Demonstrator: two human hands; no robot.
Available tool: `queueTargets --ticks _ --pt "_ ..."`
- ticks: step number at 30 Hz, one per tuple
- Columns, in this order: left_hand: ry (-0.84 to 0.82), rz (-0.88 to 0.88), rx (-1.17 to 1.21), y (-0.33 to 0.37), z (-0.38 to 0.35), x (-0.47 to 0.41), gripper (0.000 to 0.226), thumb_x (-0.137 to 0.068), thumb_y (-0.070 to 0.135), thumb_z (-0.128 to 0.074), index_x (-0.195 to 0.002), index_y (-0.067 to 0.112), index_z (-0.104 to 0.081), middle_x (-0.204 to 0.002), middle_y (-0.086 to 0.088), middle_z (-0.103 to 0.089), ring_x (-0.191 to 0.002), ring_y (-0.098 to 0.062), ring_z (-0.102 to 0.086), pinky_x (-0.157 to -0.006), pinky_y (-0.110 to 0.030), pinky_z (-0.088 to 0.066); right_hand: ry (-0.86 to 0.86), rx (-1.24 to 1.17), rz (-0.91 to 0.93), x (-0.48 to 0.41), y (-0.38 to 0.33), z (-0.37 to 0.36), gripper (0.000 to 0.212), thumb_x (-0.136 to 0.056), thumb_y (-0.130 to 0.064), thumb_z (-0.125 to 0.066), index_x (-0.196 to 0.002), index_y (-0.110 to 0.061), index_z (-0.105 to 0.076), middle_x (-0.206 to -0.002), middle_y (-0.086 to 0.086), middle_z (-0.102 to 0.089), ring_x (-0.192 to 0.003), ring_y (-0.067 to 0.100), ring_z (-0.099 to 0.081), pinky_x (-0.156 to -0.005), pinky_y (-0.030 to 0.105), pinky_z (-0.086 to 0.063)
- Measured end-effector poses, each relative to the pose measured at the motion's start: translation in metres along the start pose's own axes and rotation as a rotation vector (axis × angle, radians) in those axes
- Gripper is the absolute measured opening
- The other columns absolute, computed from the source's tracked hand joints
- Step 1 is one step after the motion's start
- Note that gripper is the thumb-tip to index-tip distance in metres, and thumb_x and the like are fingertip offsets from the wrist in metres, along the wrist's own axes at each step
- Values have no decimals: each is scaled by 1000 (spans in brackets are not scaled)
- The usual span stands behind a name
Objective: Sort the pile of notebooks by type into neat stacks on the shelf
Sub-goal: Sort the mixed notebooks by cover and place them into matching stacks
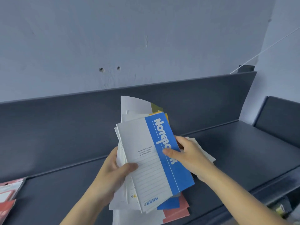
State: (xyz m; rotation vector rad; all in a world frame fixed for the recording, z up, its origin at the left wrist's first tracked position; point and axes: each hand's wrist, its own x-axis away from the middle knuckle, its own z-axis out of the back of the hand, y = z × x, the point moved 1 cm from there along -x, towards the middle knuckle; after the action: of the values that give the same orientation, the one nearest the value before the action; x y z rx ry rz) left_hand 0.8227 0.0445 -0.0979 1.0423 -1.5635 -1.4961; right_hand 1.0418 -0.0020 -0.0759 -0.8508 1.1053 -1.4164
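Observation:
A fanned pile of notebooks (129,111) is lifted above the dark shelf (243,151). Its top one is a blue and white A5 notebook (146,159) printed "Notebook". My left hand (113,172) grips the pile's left side, thumb lying on the white cover. My right hand (186,155) grips the right edge, thumb pressed on the blue band and fingers curled behind. White, yellow and olive covers stick out at the top. A red cover (177,211) and another blue one show at the bottom.
The shelf has a tall dark back panel (65,127) against a grey wall. Red and white notebooks (8,192) lie at the shelf's left end. A second dark shelf section (279,120) stands at the right. A white cord (259,52) runs across the wall.

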Motion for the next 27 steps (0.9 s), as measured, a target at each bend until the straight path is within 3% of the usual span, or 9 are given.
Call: queueTargets --ticks 4,8,11,17,23,27 --pt "17 -33 1 -3 -24 8 59 -63 6 -68 -119 16 -55 -109 -6 -73 -99 -27 -70 -79 -38 -57 -43 -112 -57 5 3 9 33 -77 -26 -77 -105 -26 -60 -100 -10 -73 -86 7 -71 -77 33 -56" --pt "52 -63 15 -5 -40 12 58 -61 8 -69 -117 17 -58 -109 -7 -73 -99 -27 -70 -74 -32 -58 -59 -208 -138 3 7 23 45 -70 -22 -82 -108 -22 -59 -101 -5 -73 -89 16 -71 -81 41 -57" --pt "97 -50 28 -7 -48 14 51 -67 3 -63 -116 13 -59 -108 -8 -74 -97 -27 -71 -72 -30 -58 -89 -193 -80 0 6 28 33 -76 -18 -77 -106 -18 -62 -100 -4 -74 -88 15 -72 -79 40 -58" --pt "204 86 110 -8 -35 19 39 -82 20 -74 -118 9 -61 -110 -12 -73 -100 -33 -70 -90 -50 -54 -20 -230 -20 -10 4 20 18 -84 -10 -70 -99 -15 -64 -94 0 -74 -84 19 -72 -72 36 -58" --pt "332 231 -72 -23 -2 15 18 -93 18 -62 -104 5 -67 -90 -9 -77 -76 -19 -74 -60 -27 -56 205 -265 9 -29 -3 33 21 -84 -8 -68 -105 -7 -63 -98 5 -72 -86 22 -69 -66 33 -54" --pt "310 294 -170 -49 14 17 21 -95 9 -55 -114 6 -64 -99 -7 -76 -92 -25 -72 -86 -43 -57 294 -294 -24 -37 -7 47 13 -86 -12 -67 -99 -16 -64 -94 -1 -72 -83 19 -69 -65 33 -51"
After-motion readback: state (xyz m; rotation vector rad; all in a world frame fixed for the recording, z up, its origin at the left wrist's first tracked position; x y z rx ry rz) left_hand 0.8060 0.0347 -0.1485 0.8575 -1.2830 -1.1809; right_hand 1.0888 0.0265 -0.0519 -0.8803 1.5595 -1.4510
